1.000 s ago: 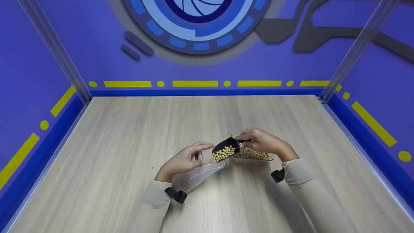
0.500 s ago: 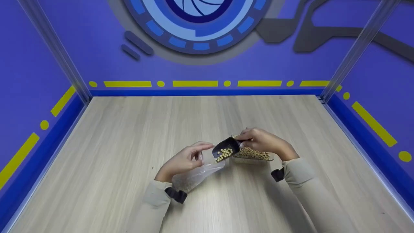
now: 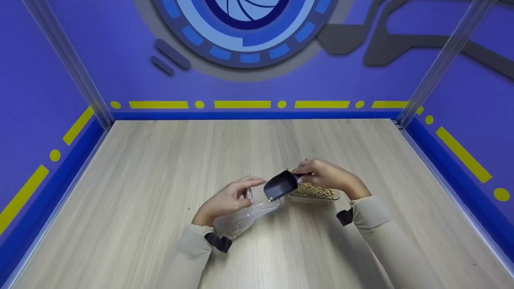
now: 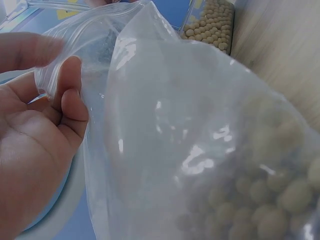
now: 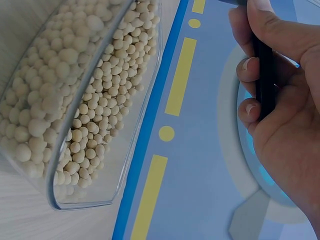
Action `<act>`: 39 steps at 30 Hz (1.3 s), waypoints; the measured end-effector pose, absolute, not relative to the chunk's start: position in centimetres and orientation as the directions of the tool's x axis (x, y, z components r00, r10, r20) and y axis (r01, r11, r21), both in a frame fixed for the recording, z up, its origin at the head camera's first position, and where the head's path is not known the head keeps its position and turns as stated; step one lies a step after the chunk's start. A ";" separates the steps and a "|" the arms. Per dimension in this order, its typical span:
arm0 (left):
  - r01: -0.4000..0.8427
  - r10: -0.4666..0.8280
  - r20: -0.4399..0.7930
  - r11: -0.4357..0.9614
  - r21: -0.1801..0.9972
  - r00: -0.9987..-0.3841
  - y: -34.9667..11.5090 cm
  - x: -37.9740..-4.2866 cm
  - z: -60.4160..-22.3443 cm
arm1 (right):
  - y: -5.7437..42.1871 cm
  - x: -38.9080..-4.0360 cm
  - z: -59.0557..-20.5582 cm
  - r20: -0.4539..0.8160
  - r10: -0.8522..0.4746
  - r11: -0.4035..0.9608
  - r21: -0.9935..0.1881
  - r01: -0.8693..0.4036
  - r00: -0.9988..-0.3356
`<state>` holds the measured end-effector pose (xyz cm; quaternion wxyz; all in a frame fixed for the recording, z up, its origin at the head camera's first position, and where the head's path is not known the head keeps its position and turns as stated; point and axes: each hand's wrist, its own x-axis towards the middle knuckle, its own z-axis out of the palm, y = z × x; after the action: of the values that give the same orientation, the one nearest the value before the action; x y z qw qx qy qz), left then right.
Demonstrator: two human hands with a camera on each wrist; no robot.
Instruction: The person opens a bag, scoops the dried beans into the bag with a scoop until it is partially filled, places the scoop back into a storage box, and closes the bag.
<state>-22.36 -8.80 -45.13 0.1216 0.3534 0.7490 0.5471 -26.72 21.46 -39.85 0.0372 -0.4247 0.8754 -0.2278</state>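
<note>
My right hand (image 3: 326,176) grips the handle of a black scoop (image 3: 282,184), tipped down to the left at the mouth of a clear zip bag (image 3: 241,218). The scoop is almost bare, with a bean or two at its lower lip. My left hand (image 3: 225,199) pinches the bag's zip edge and holds the mouth open, as the left wrist view shows. Round pale soybeans (image 4: 270,200) fill the bag's lower part. Beneath my right hand stands a clear rectangular container (image 5: 55,165) with many more soybeans (image 5: 107,82) in it.
The pale wood-grain table (image 3: 180,156) bears the bag and the container. Blue printed panels (image 3: 257,92) close off the back and both sides, with metal posts (image 3: 437,72) at the corners. A tiny dark speck (image 3: 189,208) lies left of my left hand.
Soybeans have run out of the scoop into the bag, from a good heap to nearly none. More show low in the bag. Both hands have stayed in place.
</note>
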 end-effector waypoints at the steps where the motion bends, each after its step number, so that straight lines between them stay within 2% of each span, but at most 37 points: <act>1: 0.399 0.663 0.208 0.150 0.905 -0.720 -8.8 -22.4 -45.1 | 21.4 -26.7 -39.8 0.130 -0.761 0.535 -0.430 -0.728 -0.636; 6: 0.412 0.661 0.222 0.146 0.899 -0.717 -8.8 -22.5 -45.2 | 21.5 -26.6 -39.8 0.128 -0.757 0.536 -0.437 -0.722 -0.640; 14: 0.361 0.653 0.199 0.123 0.924 -0.731 -9.0 -22.5 -45.4 | 21.8 -26.5 -39.6 0.068 -0.727 0.572 -0.490 -0.657 -0.684; 26: 0.351 0.662 0.187 0.123 0.928 -0.726 -9.0 -22.6 -45.5 | 22.8 -26.2 -39.2 0.080 -0.678 0.560 -0.589 -0.583 -0.731; 32: 0.390 0.678 0.213 0.119 0.913 -0.704 -9.0 -22.7 -45.5 | 23.6 -26.3 -38.7 0.100 -0.649 0.560 -0.608 -0.563 -0.754; 39: 0.390 0.672 0.194 0.151 0.908 -0.714 -9.1 -22.6 -45.5 | 25.2 -26.7 -38.3 0.115 -0.633 0.573 -0.596 -0.563 -0.766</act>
<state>-22.62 -9.10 -45.52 0.1294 0.3552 0.7476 0.5460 -26.68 25.16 -38.29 0.0556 -0.3376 0.8851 -0.3156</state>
